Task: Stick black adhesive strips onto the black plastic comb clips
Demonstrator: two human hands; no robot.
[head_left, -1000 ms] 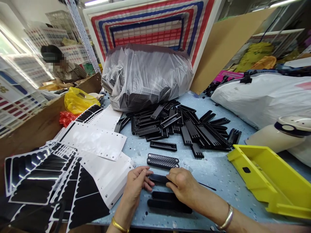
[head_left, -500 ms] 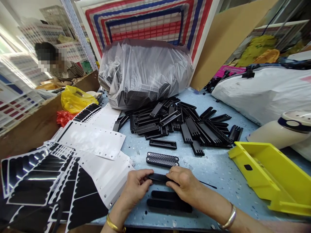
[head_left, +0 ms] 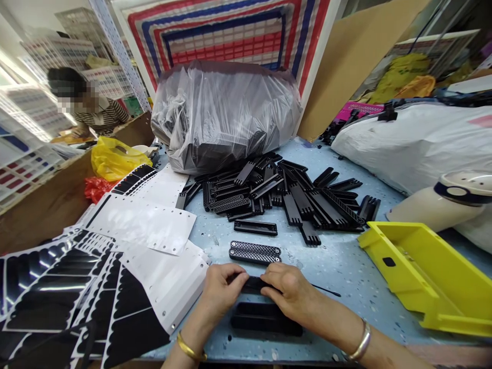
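A long, slim black plastic piece lies between my two hands, just above the table. My left hand pinches its left end between thumb and fingers. Closed round the other end is my right hand, which hides much of it. Nearer the table's front edge lie two smooth black bars side by side, partly covered by my right hand. Beyond my fingers rests a pair of black pieces with a textured pattern, and behind that a black slotted piece. A thin black rod pokes out past my right wrist.
A heap of black plastic pieces spreads behind, before a large plastic-wrapped bundle. White sheets and black sticker sheets cover the left. A yellow bin and white bottle stand right. A person sits far left.
My left thumb and fingers have shifted inward over the left end of the black piece, covering it. My right hand keeps nearly the same place. The view has shifted slightly.
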